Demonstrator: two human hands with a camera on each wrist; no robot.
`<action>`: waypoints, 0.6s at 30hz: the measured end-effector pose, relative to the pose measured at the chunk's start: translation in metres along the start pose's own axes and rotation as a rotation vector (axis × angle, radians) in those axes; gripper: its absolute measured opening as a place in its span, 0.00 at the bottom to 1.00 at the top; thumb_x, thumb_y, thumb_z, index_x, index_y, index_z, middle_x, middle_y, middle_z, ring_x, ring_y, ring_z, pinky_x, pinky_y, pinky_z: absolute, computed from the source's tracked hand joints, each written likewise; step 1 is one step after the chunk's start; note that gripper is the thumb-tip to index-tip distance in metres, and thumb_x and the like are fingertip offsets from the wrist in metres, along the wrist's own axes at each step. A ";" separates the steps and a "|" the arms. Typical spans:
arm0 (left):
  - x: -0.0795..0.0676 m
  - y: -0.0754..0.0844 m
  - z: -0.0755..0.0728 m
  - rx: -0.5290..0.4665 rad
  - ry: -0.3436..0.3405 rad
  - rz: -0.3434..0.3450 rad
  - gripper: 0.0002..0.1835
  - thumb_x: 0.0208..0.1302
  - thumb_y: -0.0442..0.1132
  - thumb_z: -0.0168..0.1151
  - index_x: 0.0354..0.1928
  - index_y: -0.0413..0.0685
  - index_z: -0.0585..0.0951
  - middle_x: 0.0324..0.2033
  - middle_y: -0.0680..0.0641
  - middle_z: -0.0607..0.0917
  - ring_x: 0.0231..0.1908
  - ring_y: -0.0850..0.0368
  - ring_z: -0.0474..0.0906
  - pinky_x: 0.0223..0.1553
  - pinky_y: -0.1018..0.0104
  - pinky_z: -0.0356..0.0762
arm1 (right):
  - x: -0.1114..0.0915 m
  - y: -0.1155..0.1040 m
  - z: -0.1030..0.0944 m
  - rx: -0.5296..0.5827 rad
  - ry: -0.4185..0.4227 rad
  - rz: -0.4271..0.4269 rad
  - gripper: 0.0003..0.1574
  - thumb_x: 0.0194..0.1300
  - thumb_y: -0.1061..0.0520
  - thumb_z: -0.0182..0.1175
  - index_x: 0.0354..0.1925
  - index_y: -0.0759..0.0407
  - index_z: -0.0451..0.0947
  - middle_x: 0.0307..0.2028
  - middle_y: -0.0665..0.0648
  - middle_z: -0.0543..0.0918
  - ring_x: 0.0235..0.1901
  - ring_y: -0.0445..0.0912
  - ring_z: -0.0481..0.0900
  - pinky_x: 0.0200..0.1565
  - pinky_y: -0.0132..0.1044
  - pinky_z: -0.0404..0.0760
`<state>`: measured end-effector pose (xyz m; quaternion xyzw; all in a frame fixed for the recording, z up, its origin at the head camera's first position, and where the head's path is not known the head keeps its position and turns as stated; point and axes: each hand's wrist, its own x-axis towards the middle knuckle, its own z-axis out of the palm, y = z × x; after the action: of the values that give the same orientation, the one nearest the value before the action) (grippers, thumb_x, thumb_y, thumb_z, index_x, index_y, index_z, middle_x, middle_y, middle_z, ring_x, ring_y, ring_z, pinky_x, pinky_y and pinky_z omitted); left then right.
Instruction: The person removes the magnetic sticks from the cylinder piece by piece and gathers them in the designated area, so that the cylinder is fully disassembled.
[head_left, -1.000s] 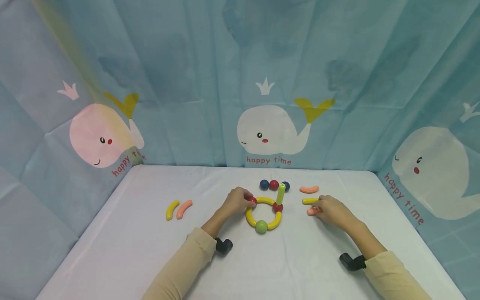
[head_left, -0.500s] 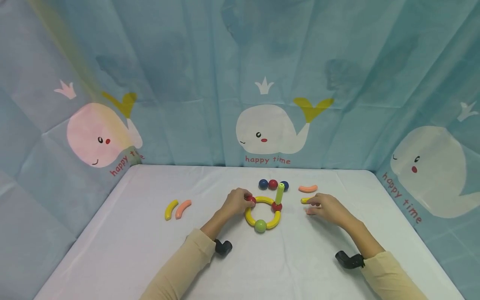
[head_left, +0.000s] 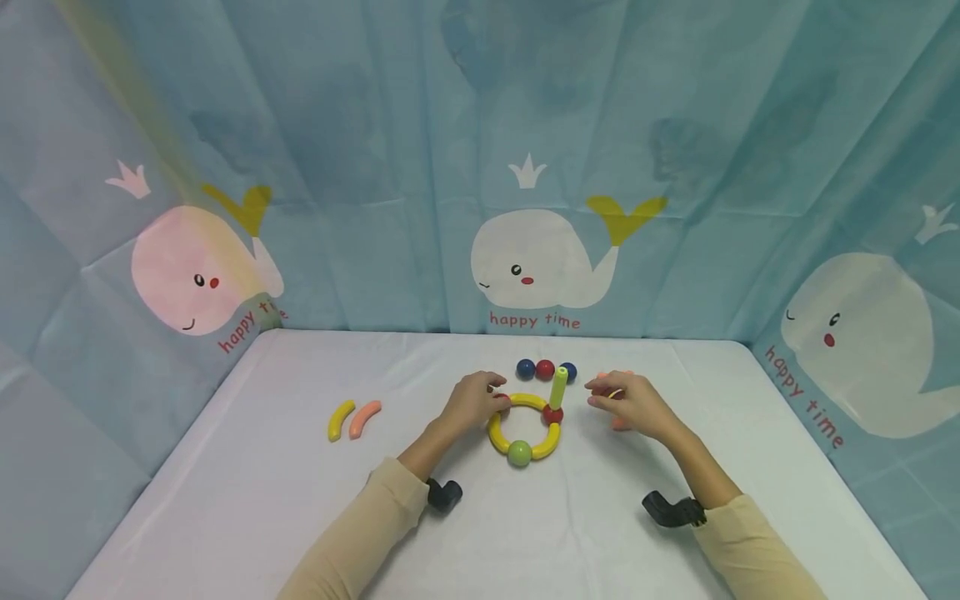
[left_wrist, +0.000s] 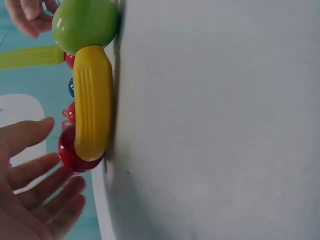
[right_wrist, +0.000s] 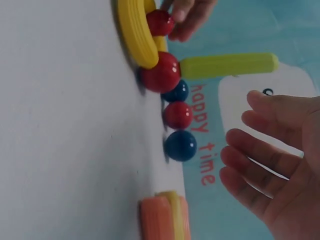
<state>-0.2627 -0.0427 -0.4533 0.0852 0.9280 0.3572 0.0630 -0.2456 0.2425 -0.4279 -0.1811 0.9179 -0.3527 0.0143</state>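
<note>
On the table lies a ring of curved yellow bars (left_wrist: 93,105) joined by a green ball (head_left: 519,453) and two red balls. A light green straight stick (right_wrist: 227,65) stands upright from the ring's right red ball (right_wrist: 162,75). My left hand (head_left: 468,404) is at the ring's left red ball (left_wrist: 69,152), fingertips right beside it, thumb spread away and nothing gripped. My right hand (head_left: 630,404) hovers right of the ring with fingers spread and nothing held. It partly hides the orange and yellow curved pieces (right_wrist: 157,217) beyond it.
Behind the ring, a loose red ball (head_left: 545,369) sits between two blue balls (head_left: 526,369). A yellow curved bar (head_left: 341,420) and an orange curved bar (head_left: 365,419) lie at the left. A blue curtain (head_left: 375,250) with whale prints stands behind the white table (head_left: 525,533).
My right hand has moved left and slightly away from me, off the curved pieces at the right. My left hand's fingers have loosened from the red ball; the ring stays in place.
</note>
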 end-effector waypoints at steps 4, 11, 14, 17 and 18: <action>0.005 0.008 0.001 0.005 -0.048 0.059 0.24 0.62 0.46 0.67 0.59 0.49 0.79 0.53 0.45 0.83 0.40 0.51 0.84 0.49 0.57 0.82 | 0.004 -0.007 0.004 0.052 0.045 0.000 0.20 0.65 0.54 0.64 0.52 0.63 0.81 0.41 0.57 0.86 0.43 0.49 0.82 0.50 0.45 0.84; 0.014 0.025 0.013 0.129 -0.160 0.140 0.26 0.60 0.52 0.68 0.59 0.52 0.80 0.57 0.50 0.82 0.58 0.53 0.77 0.58 0.58 0.78 | 0.011 -0.017 0.014 0.178 0.059 0.034 0.25 0.63 0.53 0.65 0.56 0.63 0.79 0.47 0.62 0.85 0.48 0.54 0.82 0.53 0.49 0.82; 0.016 0.030 0.021 0.158 -0.184 0.169 0.26 0.59 0.52 0.69 0.57 0.52 0.81 0.55 0.51 0.84 0.55 0.55 0.78 0.54 0.62 0.80 | 0.014 -0.018 0.019 0.220 0.052 0.027 0.24 0.63 0.53 0.66 0.56 0.63 0.79 0.49 0.63 0.84 0.49 0.55 0.82 0.54 0.49 0.82; 0.018 0.034 0.026 0.168 -0.202 0.168 0.25 0.58 0.53 0.70 0.56 0.53 0.82 0.53 0.52 0.84 0.50 0.57 0.79 0.50 0.65 0.81 | 0.017 -0.018 0.025 0.239 0.048 0.020 0.24 0.64 0.53 0.65 0.55 0.63 0.79 0.50 0.62 0.84 0.50 0.55 0.81 0.54 0.48 0.82; 0.018 0.036 0.027 0.171 -0.209 0.163 0.25 0.57 0.53 0.70 0.56 0.53 0.82 0.52 0.52 0.85 0.48 0.58 0.78 0.49 0.66 0.81 | 0.018 -0.018 0.027 0.247 0.049 0.023 0.24 0.64 0.53 0.65 0.55 0.63 0.79 0.50 0.62 0.84 0.50 0.54 0.81 0.53 0.47 0.82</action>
<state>-0.2719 0.0048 -0.4499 0.2021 0.9334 0.2700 0.1228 -0.2527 0.2066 -0.4341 -0.1586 0.8696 -0.4673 0.0183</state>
